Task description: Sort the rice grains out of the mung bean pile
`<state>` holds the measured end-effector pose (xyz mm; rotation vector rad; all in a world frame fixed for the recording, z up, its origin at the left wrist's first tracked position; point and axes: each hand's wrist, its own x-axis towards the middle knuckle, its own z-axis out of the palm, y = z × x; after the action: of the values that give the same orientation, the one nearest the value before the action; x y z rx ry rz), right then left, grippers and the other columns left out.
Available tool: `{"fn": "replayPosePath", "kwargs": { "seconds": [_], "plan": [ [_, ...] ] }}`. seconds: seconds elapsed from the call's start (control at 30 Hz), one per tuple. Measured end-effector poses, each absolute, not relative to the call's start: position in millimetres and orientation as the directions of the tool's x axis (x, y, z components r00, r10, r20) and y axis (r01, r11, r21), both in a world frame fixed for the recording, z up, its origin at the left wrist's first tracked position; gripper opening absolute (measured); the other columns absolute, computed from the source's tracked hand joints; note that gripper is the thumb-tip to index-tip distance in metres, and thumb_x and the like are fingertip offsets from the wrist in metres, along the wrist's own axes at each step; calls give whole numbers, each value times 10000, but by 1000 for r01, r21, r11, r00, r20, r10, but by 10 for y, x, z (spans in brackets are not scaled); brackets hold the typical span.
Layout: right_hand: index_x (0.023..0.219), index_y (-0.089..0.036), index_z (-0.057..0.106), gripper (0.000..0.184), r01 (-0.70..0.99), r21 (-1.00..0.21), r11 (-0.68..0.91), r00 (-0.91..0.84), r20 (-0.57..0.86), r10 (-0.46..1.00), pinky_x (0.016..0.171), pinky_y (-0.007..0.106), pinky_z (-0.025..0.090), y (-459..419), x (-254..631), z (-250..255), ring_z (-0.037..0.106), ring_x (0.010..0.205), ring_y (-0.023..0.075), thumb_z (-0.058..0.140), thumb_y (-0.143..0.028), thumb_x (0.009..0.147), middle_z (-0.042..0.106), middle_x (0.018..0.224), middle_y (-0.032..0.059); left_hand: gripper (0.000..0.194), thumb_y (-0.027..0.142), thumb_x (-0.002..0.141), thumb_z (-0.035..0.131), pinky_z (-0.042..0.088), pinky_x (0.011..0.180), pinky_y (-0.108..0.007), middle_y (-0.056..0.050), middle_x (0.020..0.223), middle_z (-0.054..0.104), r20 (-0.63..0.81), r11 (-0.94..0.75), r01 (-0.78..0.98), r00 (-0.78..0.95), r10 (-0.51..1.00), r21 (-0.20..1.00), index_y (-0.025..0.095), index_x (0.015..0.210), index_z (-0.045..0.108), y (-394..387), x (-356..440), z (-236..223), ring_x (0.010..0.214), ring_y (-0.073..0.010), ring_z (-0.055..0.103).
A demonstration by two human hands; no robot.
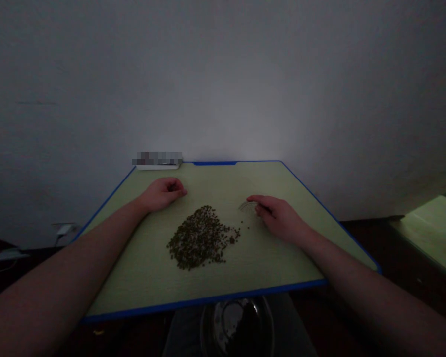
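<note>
A loose heap of small dark greenish-brown grains [198, 238], like dried seeds or peppercorns, lies in the middle of the pale table [141, 285]. A few stray grains trail off on its right side. Left of the heap and a little behind it, my left hand [165, 192] rests on the tabletop with its fingers curled in; whatever they may hold is hidden. My right hand [278, 215] is right of the heap, its forefinger stretched out and the other fingers bent, with nothing visible in it. Beside that fingertip is a faint curved, ruler-like marking [247, 205] on the table.
Below the near blue edge, a shiny metal bowl [223, 322] sits on my lap, partly filled with dark contents. A white tray-like object [159, 166], partly blurred out, stands at the far left corner. A wall [223, 89] rises behind; a white plug [64, 229] is at left.
</note>
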<state>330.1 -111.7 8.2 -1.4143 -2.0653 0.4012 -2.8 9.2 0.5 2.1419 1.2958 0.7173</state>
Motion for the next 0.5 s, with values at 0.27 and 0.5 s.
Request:
{"fn": "replayPosePath", "kwargs": {
  "seconds": [0.27,0.5],
  "plan": [
    [1155,-198,642,396,821,-345,455,-383,258,887,818,323,444,-1133,3205,68,596,896,200,405,-80,860,642,965,85,284,451,681,609,338,505,-238,30,559,472,159,-380,621,382,910,685,170,671,570,79,-15,25,525,-102,416],
    [1078,-188,658,385,787,-378,487,-426,238,873,804,329,440,-1164,3220,113,584,876,195,404,-45,826,637,909,79,299,462,677,614,342,509,-236,34,562,460,162,-382,615,383,909,690,171,660,553,76,-15,22,528,-96,404]
  ]
}}
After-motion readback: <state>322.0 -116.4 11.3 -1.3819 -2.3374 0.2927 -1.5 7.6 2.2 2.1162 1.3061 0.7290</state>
